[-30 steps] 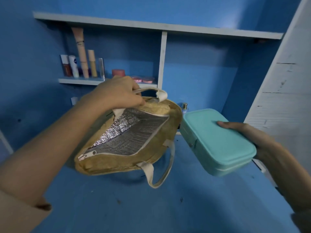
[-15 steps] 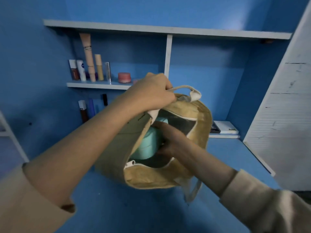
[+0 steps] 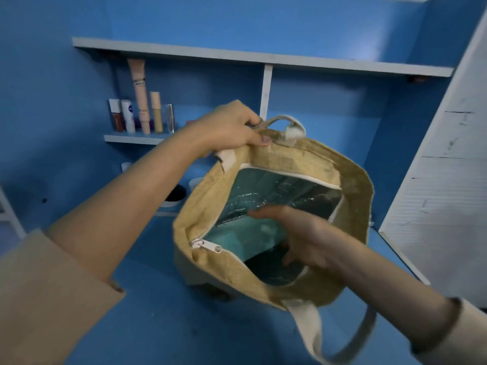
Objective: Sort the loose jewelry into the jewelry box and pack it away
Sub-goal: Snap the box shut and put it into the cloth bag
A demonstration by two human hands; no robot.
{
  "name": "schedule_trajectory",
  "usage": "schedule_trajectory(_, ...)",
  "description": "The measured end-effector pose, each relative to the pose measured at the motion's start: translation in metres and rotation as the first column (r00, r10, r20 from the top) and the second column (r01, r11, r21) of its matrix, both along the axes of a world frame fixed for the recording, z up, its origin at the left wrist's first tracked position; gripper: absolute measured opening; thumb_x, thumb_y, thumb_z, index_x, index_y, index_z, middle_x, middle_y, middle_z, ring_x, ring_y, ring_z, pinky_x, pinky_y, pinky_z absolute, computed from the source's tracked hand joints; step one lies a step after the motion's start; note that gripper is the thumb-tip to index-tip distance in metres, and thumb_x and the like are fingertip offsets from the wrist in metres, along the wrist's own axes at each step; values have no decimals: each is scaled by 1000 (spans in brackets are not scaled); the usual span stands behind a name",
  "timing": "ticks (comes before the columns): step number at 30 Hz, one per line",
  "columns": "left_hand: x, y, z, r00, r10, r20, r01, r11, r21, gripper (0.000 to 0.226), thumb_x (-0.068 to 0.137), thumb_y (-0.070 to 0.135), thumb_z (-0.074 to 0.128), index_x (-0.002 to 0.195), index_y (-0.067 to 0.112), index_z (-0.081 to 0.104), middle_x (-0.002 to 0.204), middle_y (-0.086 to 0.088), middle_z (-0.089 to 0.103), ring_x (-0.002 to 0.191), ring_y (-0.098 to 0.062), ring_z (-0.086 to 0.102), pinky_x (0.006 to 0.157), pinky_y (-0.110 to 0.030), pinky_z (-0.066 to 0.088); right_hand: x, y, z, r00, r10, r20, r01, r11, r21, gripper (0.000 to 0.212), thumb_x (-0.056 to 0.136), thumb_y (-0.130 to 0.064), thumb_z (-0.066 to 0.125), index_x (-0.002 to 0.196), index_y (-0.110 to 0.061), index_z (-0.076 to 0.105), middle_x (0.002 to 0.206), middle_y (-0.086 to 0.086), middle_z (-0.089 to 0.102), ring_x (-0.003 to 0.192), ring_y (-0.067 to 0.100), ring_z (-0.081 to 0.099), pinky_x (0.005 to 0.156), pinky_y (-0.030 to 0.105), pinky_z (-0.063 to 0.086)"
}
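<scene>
Step in hand: packing away. The jewelry box (image 3: 237, 238) lies inside the tan bag (image 3: 350, 201), low in the mouth near the zipper pull (image 3: 207, 245). Its long axis appears to run along the opening, from the zipper end toward my right hand (image 3: 300, 233), tipped down against the silver lining (image 3: 290, 191).

The right hand is the nearer one. It is inside the mouth at the box's right end, with one digit laid straight across the top and the others going out of sight below the near edge. The view is blurred, so I cannot tell whether it grips the box or only rests on it.

The left hand (image 3: 229, 127) is at the far rim, fingers curled round the fabric beside the handle (image 3: 279, 121), holding the bag open above the counter (image 3: 163, 312).

Judgement: the right hand's way out is up and rightward, and zipping will need it free.
</scene>
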State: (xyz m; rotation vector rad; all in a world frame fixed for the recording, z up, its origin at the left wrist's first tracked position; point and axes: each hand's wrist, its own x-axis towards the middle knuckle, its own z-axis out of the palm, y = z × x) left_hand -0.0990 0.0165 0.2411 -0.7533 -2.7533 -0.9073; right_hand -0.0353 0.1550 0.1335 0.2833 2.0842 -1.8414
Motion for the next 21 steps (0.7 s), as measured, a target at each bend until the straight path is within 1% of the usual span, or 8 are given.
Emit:
schedule_trajectory(3,-11,12,-2,998,-46,37,45,999,8,12,84,32,71,77,21,71,76,-3,61,73,-15,53,64,-26,35,16,-3,7,955,272,-120,-200,887,417,58,83,-44,62,136,-35,42,152,-2,24,137,21,29,112,39,22)
schedule_trajectory(5,-17,20,-5,995,-70,71,70,998,1,20,84,29,71,92,11,74,89,-12,65,82,-19,54,69,-27,36,21,-9,17,882,411,-230,-223,795,564,37,89,-47,52,122,-30,59,133,-5,52,121,13,48,103,31,37)
schedule_trajectory(7,-19,26,-8,991,-80,104,79,997,11,24,85,27,71,97,7,73,91,-11,64,82,-15,52,67,-26,35,24,-19,26,848,468,-250,-277,791,545,32,91,-42,50,101,-18,69,102,-2,67,93,11,61,84,30,48)
schedule_trajectory(10,-20,29,-9,992,-60,115,61,998,-2,26,84,29,72,94,6,71,80,-3,55,75,-13,48,60,-26,31,21,-34,31,744,597,-299,-262,673,692,30,87,-39,58,76,-13,69,66,-8,61,64,3,54,67,27,47)
schedule_trajectory(13,-18,23,-11,995,-31,90,33,999,-26,25,82,34,73,98,16,70,83,5,57,84,-12,52,65,-23,38,15,-44,31,647,648,-402,-103,596,796,24,82,-36,66,82,-13,73,74,-6,69,68,4,60,67,25,49)
schedule_trajectory(17,1,-10,-7,993,41,113,-30,995,-91,52,84,46,66,131,30,51,115,7,54,111,-15,53,92,-29,44,2,-49,33,575,645,-503,17,606,795,20,80,-27,66,85,-8,74,85,6,72,79,16,64,74,30,49)
schedule_trajectory(19,12,-36,-9,978,92,188,-79,994,-73,57,85,45,65,137,35,43,120,5,55,110,-16,56,90,-33,50,-5,-49,36,586,582,-564,83,649,756,17,80,-21,66,81,-5,72,81,8,71,75,18,62,68,27,47)
schedule_trajectory(21,23,-58,-17,947,129,294,-104,990,-99,46,89,30,62,132,35,46,116,-1,59,96,-15,60,80,-33,54,-13,-50,41,600,507,-619,125,705,699,11,79,-13,66,76,-4,72,73,6,67,65,14,55,57,20,40)
